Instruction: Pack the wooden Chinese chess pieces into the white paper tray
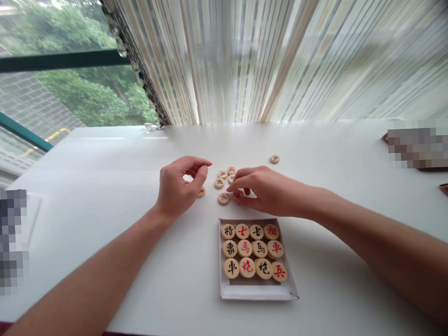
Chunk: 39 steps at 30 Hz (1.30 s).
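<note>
My left hand (180, 185) is bent above the table, its thumb and index finger a little apart with nothing seen between them. Partly hidden beneath it lies a red-marked Chinese chess piece (202, 192). My right hand (260, 186) reaches in from the right, its curled fingers and thumb around a red Chinese chess piece (238, 193) at table level. Between the hands lie several loose pieces, among them a black-marked piece (223, 198) and a red one (231, 170). Nearer to me, a shallow open box (256, 291) holds rows of round wooden pieces, black and red.
One more piece (274, 159) lies apart at the back right of the white table (139, 270). Blurred-out items sit at the left edge and far right. Behind the table hang striped curtains (226, 59), beside a window at the left.
</note>
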### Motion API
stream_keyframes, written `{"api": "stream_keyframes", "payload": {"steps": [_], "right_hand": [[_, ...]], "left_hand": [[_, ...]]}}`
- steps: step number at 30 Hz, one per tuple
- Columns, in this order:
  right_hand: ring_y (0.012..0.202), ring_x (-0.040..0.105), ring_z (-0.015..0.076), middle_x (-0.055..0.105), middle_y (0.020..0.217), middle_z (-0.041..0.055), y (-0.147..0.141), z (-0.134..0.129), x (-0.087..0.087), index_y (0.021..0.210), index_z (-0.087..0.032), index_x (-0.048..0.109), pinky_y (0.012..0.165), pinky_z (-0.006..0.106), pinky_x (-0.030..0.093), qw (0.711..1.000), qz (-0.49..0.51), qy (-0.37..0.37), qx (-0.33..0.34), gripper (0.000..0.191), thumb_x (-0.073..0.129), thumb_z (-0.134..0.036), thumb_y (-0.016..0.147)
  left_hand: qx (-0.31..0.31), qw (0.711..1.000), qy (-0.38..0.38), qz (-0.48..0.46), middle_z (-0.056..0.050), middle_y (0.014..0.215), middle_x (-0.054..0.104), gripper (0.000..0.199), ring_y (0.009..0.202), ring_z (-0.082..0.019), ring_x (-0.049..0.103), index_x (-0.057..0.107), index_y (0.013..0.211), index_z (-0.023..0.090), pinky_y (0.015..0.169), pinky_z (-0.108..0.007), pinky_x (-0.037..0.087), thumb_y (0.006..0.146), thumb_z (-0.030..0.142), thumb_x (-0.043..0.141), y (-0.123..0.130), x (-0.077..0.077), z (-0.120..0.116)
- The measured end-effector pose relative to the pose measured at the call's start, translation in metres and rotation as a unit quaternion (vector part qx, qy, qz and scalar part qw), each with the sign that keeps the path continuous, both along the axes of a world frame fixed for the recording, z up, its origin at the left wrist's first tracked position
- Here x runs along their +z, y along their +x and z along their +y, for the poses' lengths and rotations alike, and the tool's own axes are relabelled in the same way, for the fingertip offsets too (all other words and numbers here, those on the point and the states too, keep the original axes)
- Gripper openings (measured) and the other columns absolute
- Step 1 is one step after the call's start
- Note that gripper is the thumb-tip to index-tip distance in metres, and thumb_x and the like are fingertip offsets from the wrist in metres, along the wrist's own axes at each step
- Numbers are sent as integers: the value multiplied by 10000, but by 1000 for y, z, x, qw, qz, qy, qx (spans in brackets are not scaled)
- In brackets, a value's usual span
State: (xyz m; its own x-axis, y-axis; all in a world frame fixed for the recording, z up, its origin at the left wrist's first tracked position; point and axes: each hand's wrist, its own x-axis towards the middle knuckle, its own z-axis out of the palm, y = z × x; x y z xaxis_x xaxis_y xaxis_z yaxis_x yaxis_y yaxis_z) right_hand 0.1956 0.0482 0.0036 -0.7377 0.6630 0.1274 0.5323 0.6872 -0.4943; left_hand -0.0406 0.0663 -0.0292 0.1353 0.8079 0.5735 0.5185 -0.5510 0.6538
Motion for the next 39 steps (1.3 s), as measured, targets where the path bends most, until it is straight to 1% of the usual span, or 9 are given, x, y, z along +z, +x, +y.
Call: {"api": "stream_keyframes", "payload": {"steps": [8,14,16,18,21,24,26,32,39], "right_hand": [[803,709,168,744,1051,85,13,0,10,1046,-183,845,722,256,523,996,-67,-49,-27,250,707,-61,877],[774,709,177,770,949,64,15,6,4,968,-170,832,709,276,525,996,-32,-48,-72,159,744,-100,855],[745,707,191,779,856,49,14,8,0,918,-176,823,688,301,526,990,14,-87,-110,94,768,-143,849],[748,733,211,789,822,50,13,9,-5,898,-178,813,691,326,559,967,101,-183,-146,75,813,-222,838],[817,791,241,816,901,68,13,8,-15,937,-180,825,772,369,631,890,247,-335,-185,225,909,-307,771],[871,812,239,830,954,82,13,4,-23,977,-186,852,839,367,652,820,336,-416,-205,338,982,-339,705],[870,810,214,836,947,83,11,1,-26,977,-186,863,844,332,650,791,375,-442,-195,349,1000,-344,697],[827,769,124,829,931,32,2,-7,-26,1000,-210,877,815,244,627,762,451,-448,-121,243,958,-285,784],[812,771,127,828,937,34,-4,-12,-27,964,-204,876,782,238,637,745,485,-435,-139,203,955,-258,785]], "left_hand": [[-15,1000,6,-3,-63,857,821,179,697,-148,737,823,925,144,624,-232,563,910,220,662,2,1,-3],[-25,1000,11,-2,-59,839,810,182,697,-141,719,827,917,136,637,-231,546,908,205,659,3,2,-5],[-26,1000,2,-7,-58,847,812,180,706,-144,721,828,923,141,666,-241,559,909,211,662,3,2,-5],[-29,999,-12,-18,-60,858,815,180,720,-150,727,827,928,141,683,-248,570,910,216,665,4,3,-6],[-43,997,-40,-46,-66,870,817,169,754,-162,742,825,937,134,716,-257,592,905,224,685,5,4,-8],[-73,990,-92,-80,-65,867,814,158,772,-168,755,819,969,132,703,-249,601,897,240,730,9,4,-12],[-102,981,-130,-105,-65,875,815,171,766,-165,757,814,997,133,665,-232,598,897,261,759,12,4,-16],[-179,946,-215,-164,-81,919,832,200,797,-179,789,823,1021,135,695,-236,644,883,280,834,22,7,-30],[-178,920,-268,-223,-67,848,831,243,709,-156,771,847,961,135,677,-229,646,776,258,945,24,15,-32]]}}
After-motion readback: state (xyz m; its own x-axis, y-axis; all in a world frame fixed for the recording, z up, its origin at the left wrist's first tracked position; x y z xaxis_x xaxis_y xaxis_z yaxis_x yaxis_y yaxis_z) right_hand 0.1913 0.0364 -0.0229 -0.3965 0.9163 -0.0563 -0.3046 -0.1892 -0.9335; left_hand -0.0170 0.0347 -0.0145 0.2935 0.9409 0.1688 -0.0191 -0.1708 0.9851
